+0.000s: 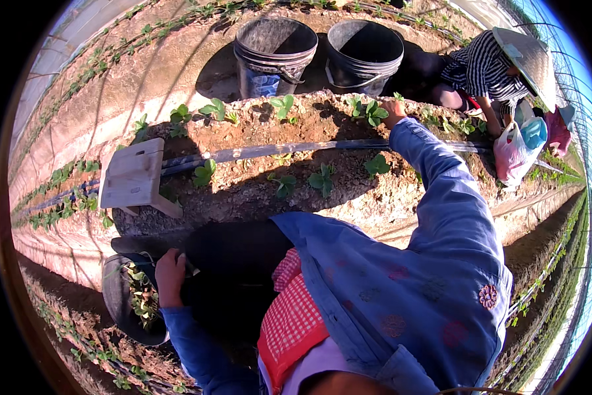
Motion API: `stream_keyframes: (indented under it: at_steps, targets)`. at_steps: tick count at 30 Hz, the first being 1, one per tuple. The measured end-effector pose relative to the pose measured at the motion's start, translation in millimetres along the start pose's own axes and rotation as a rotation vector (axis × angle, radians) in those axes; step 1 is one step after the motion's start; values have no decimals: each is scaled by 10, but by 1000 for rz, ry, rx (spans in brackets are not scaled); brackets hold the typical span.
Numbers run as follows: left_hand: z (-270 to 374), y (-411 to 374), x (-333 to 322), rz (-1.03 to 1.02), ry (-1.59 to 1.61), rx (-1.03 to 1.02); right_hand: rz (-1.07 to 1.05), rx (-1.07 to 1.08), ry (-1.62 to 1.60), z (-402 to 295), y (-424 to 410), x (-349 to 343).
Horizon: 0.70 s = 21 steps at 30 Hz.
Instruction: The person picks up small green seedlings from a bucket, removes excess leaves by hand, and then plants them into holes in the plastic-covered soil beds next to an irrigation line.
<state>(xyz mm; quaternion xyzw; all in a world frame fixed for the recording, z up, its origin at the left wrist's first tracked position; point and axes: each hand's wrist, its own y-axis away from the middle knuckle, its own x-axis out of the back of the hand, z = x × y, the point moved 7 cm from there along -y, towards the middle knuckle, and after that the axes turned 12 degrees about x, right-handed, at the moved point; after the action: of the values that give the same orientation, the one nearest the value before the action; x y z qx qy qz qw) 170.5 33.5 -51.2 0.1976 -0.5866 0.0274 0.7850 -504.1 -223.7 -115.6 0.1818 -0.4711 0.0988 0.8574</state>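
My right hand (pixel 393 112) reaches to the far side of the raised soil bed (pixel 296 126). It touches a young strawberry-like plant (pixel 374 113); the leaves and the angle hide whether its fingers grip anything. Low on the left, my left hand (pixel 171 276) is at the near rim of a dark bucket (pixel 115 296), its fingers bent. Whether it holds the rim is not clear. Inside that bucket lie picked green and brownish leaves (pixel 145 298). More small plants, such as one plant (pixel 321 180) on the near side, grow in two rows along the bed.
Black drip hoses (pixel 276 149) run along the bed. A small wooden stool (pixel 133 173) straddles them at left. Two black buckets (pixel 276 44) (pixel 365 52) stand in the far furrow. At right, a person (pixel 493 69) in a straw hat crouches near a plastic bag (pixel 513 153).
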Motion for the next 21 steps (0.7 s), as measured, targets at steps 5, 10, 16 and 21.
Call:
stream_keyframes:
  at_steps: [5, 10, 16, 21]
  targets:
    - [147, 83, 96, 19, -37, 53, 21, 50, -181, -126, -121, -39]
    - [113, 47, 47, 60, 4, 20, -3, 112, -147, -175, -9, -46]
    - [82, 21, 39, 73, -12, 31, 0, 172, -125, -210, 98, -127]
    - [108, 53, 88, 126, -28, 60, 362, 243, -162, -195, 241, 116]
